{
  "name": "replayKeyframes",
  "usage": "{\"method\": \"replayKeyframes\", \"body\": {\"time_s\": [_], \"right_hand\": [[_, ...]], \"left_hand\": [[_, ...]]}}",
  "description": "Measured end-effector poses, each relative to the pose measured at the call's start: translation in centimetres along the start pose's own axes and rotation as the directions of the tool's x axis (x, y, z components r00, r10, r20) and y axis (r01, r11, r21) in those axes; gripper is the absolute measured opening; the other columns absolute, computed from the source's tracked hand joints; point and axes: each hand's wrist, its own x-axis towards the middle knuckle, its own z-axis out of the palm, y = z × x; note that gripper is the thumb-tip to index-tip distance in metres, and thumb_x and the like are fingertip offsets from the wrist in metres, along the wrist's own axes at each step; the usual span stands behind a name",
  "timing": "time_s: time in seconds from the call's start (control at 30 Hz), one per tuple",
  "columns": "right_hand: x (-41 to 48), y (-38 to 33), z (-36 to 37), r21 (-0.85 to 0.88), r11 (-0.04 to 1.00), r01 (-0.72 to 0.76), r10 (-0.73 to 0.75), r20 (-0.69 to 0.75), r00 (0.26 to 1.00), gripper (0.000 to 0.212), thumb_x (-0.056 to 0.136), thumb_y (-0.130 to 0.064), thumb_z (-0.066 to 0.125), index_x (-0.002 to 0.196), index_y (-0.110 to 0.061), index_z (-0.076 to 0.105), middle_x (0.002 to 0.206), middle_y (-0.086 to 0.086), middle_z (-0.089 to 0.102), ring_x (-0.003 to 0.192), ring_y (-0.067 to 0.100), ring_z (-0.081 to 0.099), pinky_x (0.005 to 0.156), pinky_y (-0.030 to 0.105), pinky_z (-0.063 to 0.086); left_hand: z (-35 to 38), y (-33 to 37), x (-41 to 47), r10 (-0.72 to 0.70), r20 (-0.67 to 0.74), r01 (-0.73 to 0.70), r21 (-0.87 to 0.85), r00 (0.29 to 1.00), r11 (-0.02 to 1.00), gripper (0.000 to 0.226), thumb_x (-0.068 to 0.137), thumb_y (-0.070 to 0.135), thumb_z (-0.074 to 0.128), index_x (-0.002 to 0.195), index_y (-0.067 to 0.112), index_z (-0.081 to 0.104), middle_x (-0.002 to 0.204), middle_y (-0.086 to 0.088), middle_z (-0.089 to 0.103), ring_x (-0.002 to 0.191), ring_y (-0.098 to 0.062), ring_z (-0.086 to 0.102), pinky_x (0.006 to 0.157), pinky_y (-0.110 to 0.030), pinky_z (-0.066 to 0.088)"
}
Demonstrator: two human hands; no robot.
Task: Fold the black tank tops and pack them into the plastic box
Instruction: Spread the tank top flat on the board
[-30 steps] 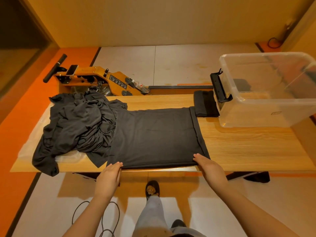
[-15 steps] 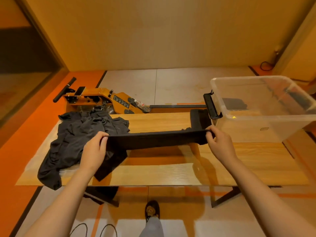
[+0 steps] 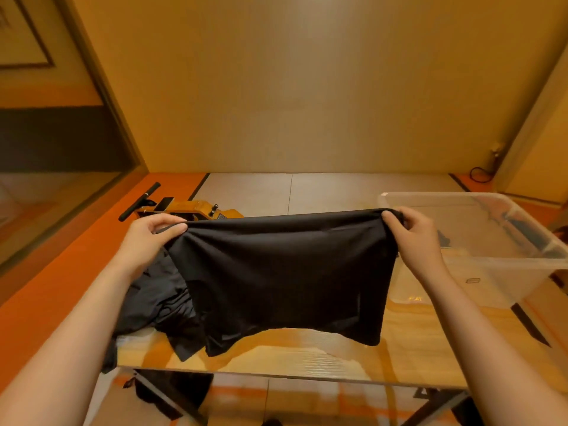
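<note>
Status, mid-task. One black tank top [image 3: 282, 278] is lifted off the tabletop [image 3: 430, 342] and hangs as a wide panel between both hands, its lower edge just above the wood.

Left hand [image 3: 147, 241]: thumb and fingers pinch the upper left corner of the cloth.
Right hand [image 3: 418, 238]: fingers curl over the upper right corner, bunching it, close to the near end of the plastic box [image 3: 498, 278].

The hanging panel looks short and fairly even, so I judge it partly folded, not finished; it is too wide to count as a packed bundle.

Remaining stock: a crumpled pile of black tops [image 3: 153, 299] lies at the left end of the tabletop, unfolded, partly behind the held one. Count not readable.

Box: sits at the right end of the tabletop, lid off. Dark shapes show through its clear walls; whether these are packed tops I cannot tell.

Estimate: early to middle. Left to do: finish this fold, place it in the box, then work through the pile.
</note>
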Motion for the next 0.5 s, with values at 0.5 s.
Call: {"method": "replayKeyframes", "body": {"time_s": [0.5], "right_hand": [[2.8, -0.6, 1.6, 0.035, 0.995, -0.093, 0.087, 0.153, 0.984, 0.018, 0.097, -0.023, 0.054, 0.096, -0.014, 0.069, 0.086, 0.002, 0.069, 0.083, 0.011, 0.063, 0.070, 0.025, 0.047]], "left_hand": [[-1.5, -0.6, 5.3, -0.024, 0.066, 0.015, 0.133, 0.998, 0.991, 0.010, 0.090, 0.014, 0.065, 0.095, 0.021, 0.071, 0.097, 0.012, 0.066, 0.091, 0.001, 0.057, 0.089, -0.028, 0.038]]}}
